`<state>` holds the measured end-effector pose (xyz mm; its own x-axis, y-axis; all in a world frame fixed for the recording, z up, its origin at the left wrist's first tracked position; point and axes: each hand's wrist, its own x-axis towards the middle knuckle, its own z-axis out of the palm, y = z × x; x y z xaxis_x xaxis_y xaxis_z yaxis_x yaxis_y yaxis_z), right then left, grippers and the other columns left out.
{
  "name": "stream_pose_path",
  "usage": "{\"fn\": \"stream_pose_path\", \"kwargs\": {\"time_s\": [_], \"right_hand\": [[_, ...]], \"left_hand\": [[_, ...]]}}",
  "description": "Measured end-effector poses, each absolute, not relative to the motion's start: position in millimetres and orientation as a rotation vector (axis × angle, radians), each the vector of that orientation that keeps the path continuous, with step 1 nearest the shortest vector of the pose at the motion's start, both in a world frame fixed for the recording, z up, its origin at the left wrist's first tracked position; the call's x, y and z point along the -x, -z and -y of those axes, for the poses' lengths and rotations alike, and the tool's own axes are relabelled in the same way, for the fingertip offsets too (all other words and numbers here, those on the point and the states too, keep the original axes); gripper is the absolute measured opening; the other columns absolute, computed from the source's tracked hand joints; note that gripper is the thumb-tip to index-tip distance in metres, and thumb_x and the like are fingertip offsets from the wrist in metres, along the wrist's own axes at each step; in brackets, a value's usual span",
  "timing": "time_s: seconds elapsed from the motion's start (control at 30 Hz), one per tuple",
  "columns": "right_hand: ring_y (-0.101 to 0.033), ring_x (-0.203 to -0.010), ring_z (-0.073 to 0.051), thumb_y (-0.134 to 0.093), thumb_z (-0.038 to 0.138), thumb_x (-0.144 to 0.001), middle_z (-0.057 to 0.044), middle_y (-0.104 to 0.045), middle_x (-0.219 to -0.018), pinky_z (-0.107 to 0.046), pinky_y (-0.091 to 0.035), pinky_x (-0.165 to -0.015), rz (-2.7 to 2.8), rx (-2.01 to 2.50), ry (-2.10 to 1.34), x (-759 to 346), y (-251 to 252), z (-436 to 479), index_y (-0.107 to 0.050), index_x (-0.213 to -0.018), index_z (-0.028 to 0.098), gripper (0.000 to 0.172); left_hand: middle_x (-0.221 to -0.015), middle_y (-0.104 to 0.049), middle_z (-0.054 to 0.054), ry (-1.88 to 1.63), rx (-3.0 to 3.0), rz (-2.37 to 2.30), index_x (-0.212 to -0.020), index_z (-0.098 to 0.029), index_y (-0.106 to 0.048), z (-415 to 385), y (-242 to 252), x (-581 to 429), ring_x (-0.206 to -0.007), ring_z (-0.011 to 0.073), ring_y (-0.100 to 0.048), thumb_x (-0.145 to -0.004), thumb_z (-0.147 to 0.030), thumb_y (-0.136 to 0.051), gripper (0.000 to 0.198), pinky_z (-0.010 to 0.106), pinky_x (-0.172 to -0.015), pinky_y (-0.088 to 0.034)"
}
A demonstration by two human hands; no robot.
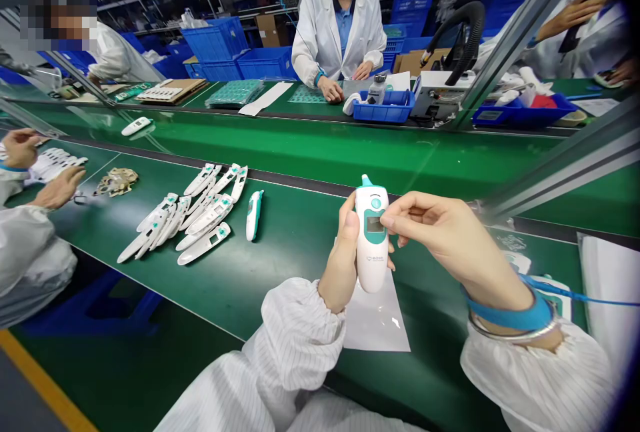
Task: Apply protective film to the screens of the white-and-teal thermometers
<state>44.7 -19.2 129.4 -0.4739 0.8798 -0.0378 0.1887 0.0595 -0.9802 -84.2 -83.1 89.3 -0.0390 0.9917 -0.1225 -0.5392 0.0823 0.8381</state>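
Upright in my left hand (343,255) is a white and teal ear thermometer (372,273), its screen side facing me. My fingers wrap around its left side and back. The right hand (447,235) has thumb and forefinger pinched together at the right edge of the small screen. Whatever lies between those fingertips, if anything, is too small to make out. Below the thermometer a glossy white sheet (377,325) lies on the green table. Another ear thermometer (254,215) lies left of my hands, beside a pile of white casing halves (204,217).
A green conveyor strip (300,149) runs behind the table, with a white thermometer (136,127) on it at left. Co-workers' hands (60,187) are at the left edge. A metal post (590,159) slants at right. A blue cord (595,297) trails from my right wristband.
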Motion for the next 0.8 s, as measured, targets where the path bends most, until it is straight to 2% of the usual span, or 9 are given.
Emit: {"fn": "stream_pose_path", "kwargs": {"time_s": [0.23, 0.4, 0.5, 0.7, 0.8], "right_hand": [[-0.060, -0.053, -0.010, -0.069, 0.030, -0.079, 0.000, -0.067, -0.067, -0.023, -0.051, -0.054, 1.750, 1.093, -1.428, -44.0, -129.6, 19.2, -0.066, -0.071, 0.018, 0.014], [-0.061, -0.054, -0.012, -0.069, 0.032, -0.079, -0.001, -0.066, -0.069, -0.024, -0.051, -0.052, 1.736, 1.063, -1.367, -43.2, -129.4, 23.8, -0.065, -0.071, 0.017, 0.017], [-0.060, -0.052, -0.012, -0.068, 0.033, -0.080, 0.000, -0.064, -0.068, -0.024, -0.051, -0.050, 1.724, 1.044, -1.340, -41.6, -129.9, 28.8, -0.063, -0.074, 0.018, 0.017], [-0.060, -0.055, -0.012, -0.072, 0.033, -0.077, 0.002, -0.061, -0.065, -0.024, -0.050, -0.052, 1.684, 1.113, -1.185, -46.1, -127.1, 27.3, -0.058, -0.082, 0.020, 0.019], [-0.060, -0.063, -0.014, -0.069, 0.035, -0.079, 0.000, -0.061, -0.072, -0.025, -0.051, -0.055, 1.623, 1.161, -1.091, -49.7, -122.4, 23.6, -0.058, -0.084, 0.021, 0.019]], "left_hand": [[-0.071, -0.059, 0.001, -1.395, -0.680, -0.887, -0.143, -0.028, -0.029, 83.9, -91.0, 84.7, -0.054, 0.0138, -0.056, -0.089, -0.062, -0.037, 0.064, 0.030, -0.055, -0.050], [-0.085, -0.057, 0.002, -1.405, -0.666, -0.875, -0.140, -0.031, -0.029, 83.6, -94.2, 82.3, -0.064, 0.0143, -0.059, -0.088, -0.038, -0.053, 0.058, 0.027, -0.054, -0.049], [-0.090, -0.056, 0.002, -1.413, -0.663, -0.912, -0.139, -0.031, -0.029, 83.1, -95.7, 80.1, -0.065, 0.0143, -0.059, -0.087, -0.030, -0.052, 0.057, 0.027, -0.054, -0.049], [-0.091, -0.056, 0.002, -1.421, -0.638, -0.823, -0.138, -0.027, -0.028, 83.2, -99.3, 80.8, -0.067, 0.0148, -0.060, -0.078, -0.018, -0.054, 0.066, 0.028, -0.054, -0.050], [-0.082, -0.058, 0.001, -1.428, -0.635, -0.740, -0.139, -0.024, -0.025, 83.8, -99.9, 82.0, -0.063, 0.0143, -0.058, -0.076, -0.015, -0.053, 0.070, 0.029, -0.054, -0.050]]}}
